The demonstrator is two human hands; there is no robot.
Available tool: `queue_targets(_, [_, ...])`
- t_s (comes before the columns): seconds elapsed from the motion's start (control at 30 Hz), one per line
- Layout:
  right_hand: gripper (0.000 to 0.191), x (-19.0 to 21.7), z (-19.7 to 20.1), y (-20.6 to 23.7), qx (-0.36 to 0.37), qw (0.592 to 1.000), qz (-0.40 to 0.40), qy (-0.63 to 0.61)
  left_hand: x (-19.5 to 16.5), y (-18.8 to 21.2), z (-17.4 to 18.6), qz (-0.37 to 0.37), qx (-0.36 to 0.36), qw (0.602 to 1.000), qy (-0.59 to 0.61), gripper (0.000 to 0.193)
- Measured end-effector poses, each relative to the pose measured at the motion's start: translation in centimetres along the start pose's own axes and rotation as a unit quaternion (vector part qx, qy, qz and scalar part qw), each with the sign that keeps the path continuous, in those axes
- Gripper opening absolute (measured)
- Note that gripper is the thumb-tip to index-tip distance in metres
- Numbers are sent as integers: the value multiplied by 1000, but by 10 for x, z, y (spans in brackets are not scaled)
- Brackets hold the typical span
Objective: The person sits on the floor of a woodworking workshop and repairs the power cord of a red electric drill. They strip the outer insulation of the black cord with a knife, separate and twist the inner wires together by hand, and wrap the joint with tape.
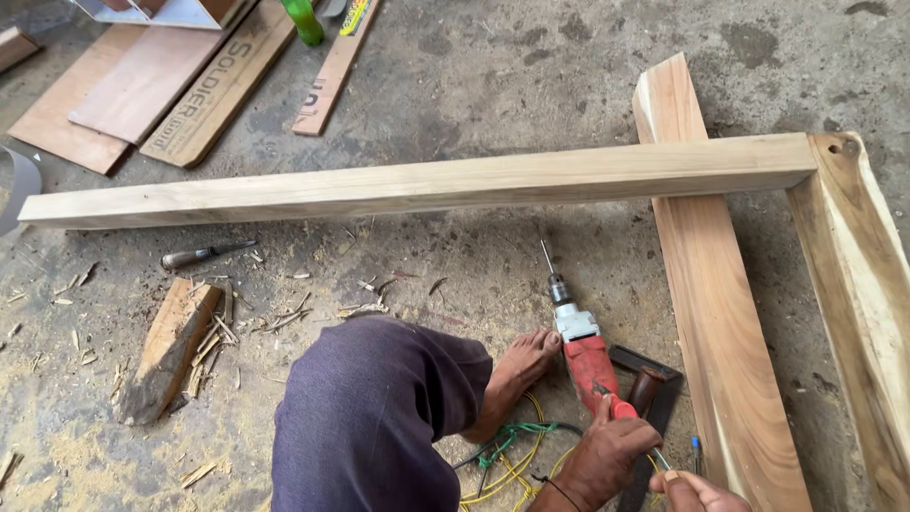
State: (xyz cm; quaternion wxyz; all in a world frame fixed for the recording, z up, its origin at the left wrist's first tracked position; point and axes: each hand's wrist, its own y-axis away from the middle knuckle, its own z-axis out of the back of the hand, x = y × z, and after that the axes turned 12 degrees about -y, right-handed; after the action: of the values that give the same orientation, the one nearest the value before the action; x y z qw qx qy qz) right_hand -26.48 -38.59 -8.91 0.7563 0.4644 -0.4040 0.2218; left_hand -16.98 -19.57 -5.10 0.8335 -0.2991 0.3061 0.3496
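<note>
The left hand point(607, 455) grips the handle of the red electric drill point(583, 346) lying on the concrete floor point(493, 85) beside the bare foot point(521, 365); the right hand point(697, 491) pinches a thin tool at its rear. Keeping the bit pointed away from the foot and clear of the cables point(502, 455) seems wise.

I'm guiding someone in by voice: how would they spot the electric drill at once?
Start at the long pale beam lying across the concrete floor. Just below its right half, beside the bare foot, lies the electric drill, gripped by a hand. It is the only red-and-grey tool, its thin bit pointing toward the beam.
</note>
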Motion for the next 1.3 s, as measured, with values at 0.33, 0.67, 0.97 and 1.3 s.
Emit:
queue_targets(0.33, [25, 3, 16, -31, 122, 975, -114, -145, -19, -5, -9, 24, -62, 997, -36, 17])
queue_targets(0.67, [30, 131, -25, 100, 65, 989, -18, -129, -5, -16, 20, 20, -56, 997, 47, 36])
queue_targets(0.97, [30, 204, -15, 119, 159, 971, -16, -177, -10, -45, 67, 45, 70, 992, 93, 24])
queue_targets(1.3, [26, 213, -27, 105, 193, 965, 25, -175, -8, -82, 139, 25, 112, 981, 158, 28])
